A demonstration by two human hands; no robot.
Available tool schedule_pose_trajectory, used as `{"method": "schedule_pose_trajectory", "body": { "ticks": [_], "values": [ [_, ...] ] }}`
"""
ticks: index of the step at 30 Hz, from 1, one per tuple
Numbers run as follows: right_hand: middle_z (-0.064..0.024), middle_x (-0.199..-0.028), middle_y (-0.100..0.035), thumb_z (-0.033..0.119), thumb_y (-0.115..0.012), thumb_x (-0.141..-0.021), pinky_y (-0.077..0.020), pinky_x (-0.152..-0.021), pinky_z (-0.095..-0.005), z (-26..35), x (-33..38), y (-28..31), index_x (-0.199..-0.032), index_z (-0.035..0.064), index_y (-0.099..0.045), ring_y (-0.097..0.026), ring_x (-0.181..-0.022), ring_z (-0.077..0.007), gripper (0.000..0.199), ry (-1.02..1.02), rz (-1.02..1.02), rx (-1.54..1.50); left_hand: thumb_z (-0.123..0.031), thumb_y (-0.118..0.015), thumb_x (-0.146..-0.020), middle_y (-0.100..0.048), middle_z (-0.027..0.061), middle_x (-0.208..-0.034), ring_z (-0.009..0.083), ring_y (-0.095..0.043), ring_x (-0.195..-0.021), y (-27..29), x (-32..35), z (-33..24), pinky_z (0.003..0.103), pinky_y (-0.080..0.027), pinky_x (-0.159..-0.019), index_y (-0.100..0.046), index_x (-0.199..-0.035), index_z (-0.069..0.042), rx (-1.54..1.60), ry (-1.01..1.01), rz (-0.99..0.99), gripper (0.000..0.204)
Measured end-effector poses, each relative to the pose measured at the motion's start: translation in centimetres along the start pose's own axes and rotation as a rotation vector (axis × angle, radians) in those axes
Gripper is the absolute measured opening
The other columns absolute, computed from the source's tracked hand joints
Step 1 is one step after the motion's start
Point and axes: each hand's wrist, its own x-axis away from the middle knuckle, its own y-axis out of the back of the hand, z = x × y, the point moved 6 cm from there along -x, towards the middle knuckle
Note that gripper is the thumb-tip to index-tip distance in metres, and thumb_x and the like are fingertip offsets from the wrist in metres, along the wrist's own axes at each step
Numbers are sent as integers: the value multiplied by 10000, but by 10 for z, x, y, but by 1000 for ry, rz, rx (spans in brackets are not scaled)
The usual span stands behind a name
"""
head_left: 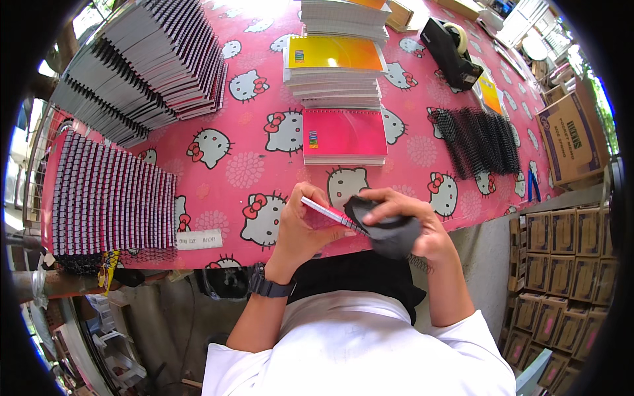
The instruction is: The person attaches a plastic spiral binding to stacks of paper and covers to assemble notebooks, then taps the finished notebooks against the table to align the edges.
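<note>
My left hand (298,228) grips a thin pink notebook (328,214) edge-on, close to my body at the front edge of the table. My right hand (408,221) holds a dark grey cloth-like wad (389,232) pressed against the notebook's edge. A black wire spiral (420,264) hangs just below my right wrist. A dark watch sits on my left wrist. Right behind my hands lies a short stack of pink-covered notebooks (344,136).
The table has a pink cartoon-cat cloth (251,168). Rows of bound notebooks lie fanned at far left (112,198) and back left (148,59). Yellow-covered stacks (335,66), loose black spirals (479,140), a tape dispenser (449,56) and cardboard boxes (571,132) stand around.
</note>
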Motion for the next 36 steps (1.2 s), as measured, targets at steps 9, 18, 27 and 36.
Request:
{"method": "schedule_pose_trajectory", "body": {
  "ticks": [9, 18, 27, 36],
  "values": [
    [-213, -1198, -574, 542, -692, -700, -360, -998, -392, -12, -4, 5, -1054, 3, -676, -516, -1186, -301, 645, -94, -91, 122, -193, -893, -628, -552, 31, -847, 137, -585, -788, -2, 1, 2, 280, -484, -687, -473, -987, -72, -34, 77, -18, 566],
    [-181, -1233, -567, 622, -643, -735, -353, -1019, -385, -16, 7, 8, -1122, -28, -634, -519, -1183, -274, 757, -133, -68, -49, -72, -797, -735, -517, 33, -939, 126, -559, -875, -4, 2, -2, 271, -471, -776, -478, -1031, -52, -116, 126, 104, 435],
    [-196, -1259, -540, 562, -654, -759, -328, -1038, -394, -26, 6, 8, -1151, -6, -622, -447, -1262, -281, 691, -155, -112, 208, -143, -816, -696, -572, 56, -964, 204, -553, -957, -5, -1, -35, 387, -418, -896, -553, -1141, -73, -158, -158, -36, 521],
    [-216, -1329, -478, 586, -656, -757, -330, -1039, -391, -32, 16, 26, -1192, -10, -595, -469, -1240, -282, 740, -106, -246, 19, -118, -768, -696, -534, 43, -908, 233, -512, -890, -11, -11, -61, 379, -425, -798, -670, -948, -165, -480, -281, 300, 274]
  ]
}}
